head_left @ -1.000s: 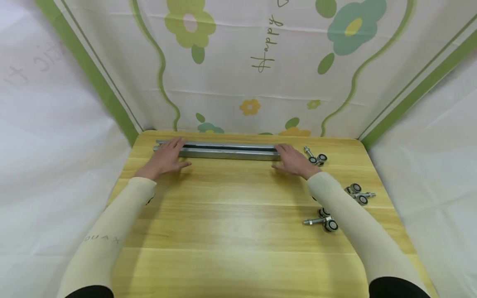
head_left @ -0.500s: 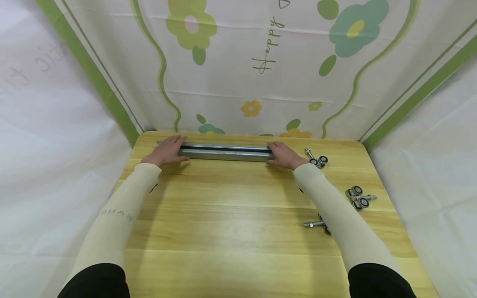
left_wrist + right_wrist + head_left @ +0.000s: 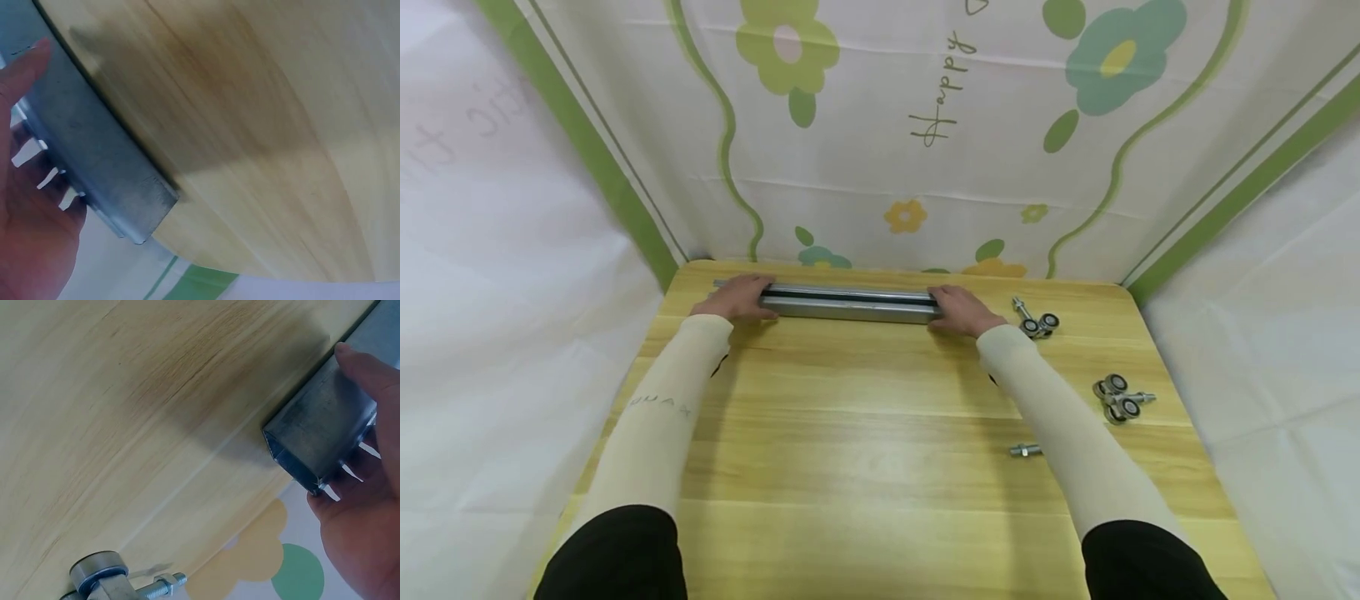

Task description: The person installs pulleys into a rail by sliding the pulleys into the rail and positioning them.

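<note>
A long grey steel track [image 3: 850, 310] with a dark slot along its top lies across the far part of the table. My left hand [image 3: 737, 298] grips it near its left end, thumb on the front wall and fingers over the far side. Near the right end, my right hand [image 3: 962, 311] holds it the same way. In the left wrist view the thumb [image 3: 31, 65] lies against the track's smooth wall [image 3: 81, 125], whose end extends past the hand. The right wrist view shows the hollow, angular track end [image 3: 297, 459] beside the fingers of the right hand [image 3: 369, 525].
Roller trolleys with threaded bolts lie on the right: one trolley [image 3: 1039, 325] beside the right hand, another trolley [image 3: 1118, 400] farther right. A bolt [image 3: 1025, 451] sticks out from behind the right sleeve [image 3: 1067, 425]. A flowered cloth [image 3: 880, 150] hangs behind the wooden table [image 3: 865, 467].
My right hand has moved left, and both thumbs have come in against the track's front wall. The right forearm has swung inward, now covering most of the nearest trolley.
</note>
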Demonstrator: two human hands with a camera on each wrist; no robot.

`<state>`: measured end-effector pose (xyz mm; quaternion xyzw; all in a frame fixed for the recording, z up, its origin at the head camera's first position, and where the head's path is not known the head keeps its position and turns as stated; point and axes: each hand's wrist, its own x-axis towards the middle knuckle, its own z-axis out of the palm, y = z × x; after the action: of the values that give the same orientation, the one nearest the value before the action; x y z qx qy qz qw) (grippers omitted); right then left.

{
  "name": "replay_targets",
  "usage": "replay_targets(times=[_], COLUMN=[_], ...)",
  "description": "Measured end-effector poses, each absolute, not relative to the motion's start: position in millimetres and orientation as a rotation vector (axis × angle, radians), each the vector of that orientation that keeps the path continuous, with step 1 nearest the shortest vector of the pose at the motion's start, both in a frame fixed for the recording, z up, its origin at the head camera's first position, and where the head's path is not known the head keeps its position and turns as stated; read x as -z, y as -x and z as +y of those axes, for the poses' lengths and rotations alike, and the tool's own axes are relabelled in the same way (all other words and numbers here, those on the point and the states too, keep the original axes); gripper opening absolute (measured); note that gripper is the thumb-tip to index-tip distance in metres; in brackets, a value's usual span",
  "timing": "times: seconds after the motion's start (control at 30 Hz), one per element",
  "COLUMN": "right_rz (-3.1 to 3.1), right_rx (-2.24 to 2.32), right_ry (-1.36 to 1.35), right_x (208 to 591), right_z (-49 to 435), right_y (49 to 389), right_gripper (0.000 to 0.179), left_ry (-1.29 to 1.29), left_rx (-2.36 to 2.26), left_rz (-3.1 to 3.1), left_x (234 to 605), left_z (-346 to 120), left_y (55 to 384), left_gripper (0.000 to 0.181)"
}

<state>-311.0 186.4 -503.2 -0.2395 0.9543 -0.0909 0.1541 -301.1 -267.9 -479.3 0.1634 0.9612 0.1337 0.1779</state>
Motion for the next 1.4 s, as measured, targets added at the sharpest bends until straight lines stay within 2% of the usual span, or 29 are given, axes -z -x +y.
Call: replay_targets(times=[0.57, 0.97, 1.4], right_rz=[2.761, 2.773, 2.787], right_rx=[0.272, 0.278, 0.239], right_ry=[0.711, 0.726, 0.823], right_x=[503.1, 500.5, 490.8], right_z=[188.6, 196.2, 205.8], right_y=[312.0, 304.5, 286.0], right_gripper=[0.069, 0.067, 0.067], left_ry=[-0.543, -0.590, -0.699], left_rx=[-0.220, -0.135, -0.098], left_rz=[2.810, 2.852, 2.871], left_x=[488.8, 492.0, 472.3], left_z=[-269.8, -264.1, -269.4], left_y=[309.4, 306.2, 280.6], left_gripper=[0.069, 0.063, 0.061])
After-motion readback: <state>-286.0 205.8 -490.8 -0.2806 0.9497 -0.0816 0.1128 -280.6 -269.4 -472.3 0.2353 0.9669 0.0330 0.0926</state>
